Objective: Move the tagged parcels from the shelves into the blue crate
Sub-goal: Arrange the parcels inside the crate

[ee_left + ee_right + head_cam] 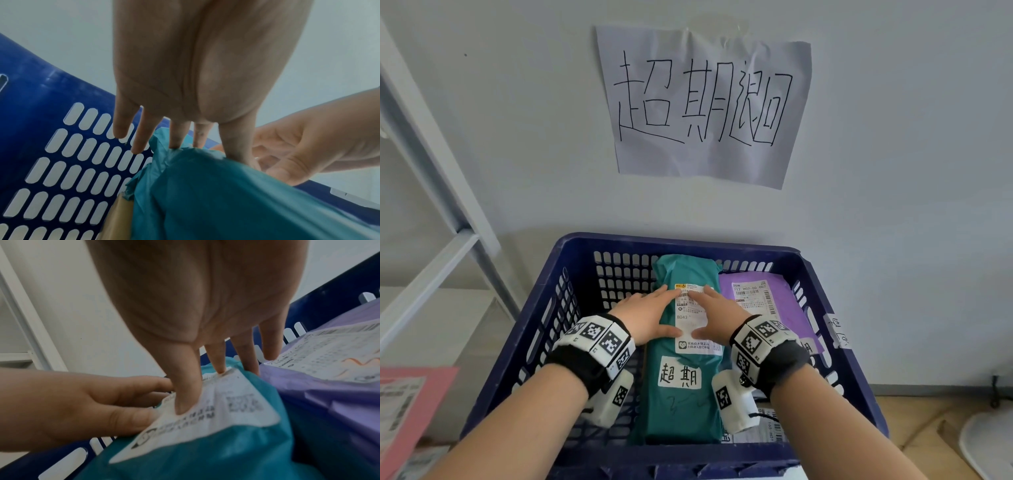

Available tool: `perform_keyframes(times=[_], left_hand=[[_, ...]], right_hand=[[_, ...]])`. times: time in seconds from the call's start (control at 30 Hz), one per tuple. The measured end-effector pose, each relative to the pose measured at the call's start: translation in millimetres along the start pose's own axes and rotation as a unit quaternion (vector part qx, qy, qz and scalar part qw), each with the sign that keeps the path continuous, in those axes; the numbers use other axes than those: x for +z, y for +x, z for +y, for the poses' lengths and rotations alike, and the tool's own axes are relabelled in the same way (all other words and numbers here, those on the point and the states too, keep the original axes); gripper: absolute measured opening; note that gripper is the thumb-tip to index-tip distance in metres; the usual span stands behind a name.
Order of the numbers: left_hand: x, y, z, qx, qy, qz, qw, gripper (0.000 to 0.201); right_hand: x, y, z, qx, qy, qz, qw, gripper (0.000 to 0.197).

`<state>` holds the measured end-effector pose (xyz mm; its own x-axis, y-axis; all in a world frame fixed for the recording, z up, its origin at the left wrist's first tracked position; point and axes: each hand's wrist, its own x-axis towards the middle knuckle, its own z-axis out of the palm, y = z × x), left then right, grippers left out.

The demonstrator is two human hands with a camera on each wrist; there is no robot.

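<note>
**Both hands flat on a teal parcel inside the blue crate**

I see my left hand point(645, 317) and right hand point(714, 317) lying side by side on top of a teal parcel point(681, 404), palms down. The fingers are straight and slightly spread, pressing on the wrapping rather than curling round it, so neither hand grips anything. In the right wrist view my right thumb and two fingertips touch the white shipping label point(216, 410) stuck to the parcel, and the left hand point(68, 405) reaches in from the side to the label's edge. In the left wrist view two of my left fingertips point(177, 138) meet the crumpled far end of the teal parcel point(226, 203), while the other two hover off it.

The teal parcel lies lengthwise in the middle of the blue crate point(688, 241), with a handwritten white tag point(679, 373) stuck below its shipping label. Just to its right, touching it, lies a purple parcel point(796, 308) with its own printed label. A further labelled parcel point(768, 428) shows partly under my right wrist; I cannot tell its colour.

The crate stands against a pale wall, where a creased paper sign point(705, 102) with handwritten characters hangs. A white shelf frame point(441, 192) rises at the left.
</note>
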<state>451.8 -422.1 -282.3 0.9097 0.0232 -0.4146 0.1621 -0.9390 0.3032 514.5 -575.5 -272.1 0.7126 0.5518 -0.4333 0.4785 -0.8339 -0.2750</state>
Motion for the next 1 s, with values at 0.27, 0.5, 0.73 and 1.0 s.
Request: perform_keyframes(times=[0.27,0.5,0.73,1.0], left_hand=[[0,2,-2,0.013,-0.005,0.003,1.0,0.084],[-5,-4,1,0.015,0.058,0.047,0.997,0.084],[-26,-17,3,0.051,0.089,0.196,0.975,0.083],[-44,-43,5,0.058,0.083,0.297,0.949,0.08]], right_hand=[[-3,-1,0,-0.003,0.008,0.003,1.0,0.082],[-7,-9,-1,-0.003,-0.007,0.03,1.0,0.07],[-14,-20,-6,-0.01,-0.002,0.143,0.99,0.069],[-24,-39,-21,-0.02,-0.025,0.229,0.973,0.074]])
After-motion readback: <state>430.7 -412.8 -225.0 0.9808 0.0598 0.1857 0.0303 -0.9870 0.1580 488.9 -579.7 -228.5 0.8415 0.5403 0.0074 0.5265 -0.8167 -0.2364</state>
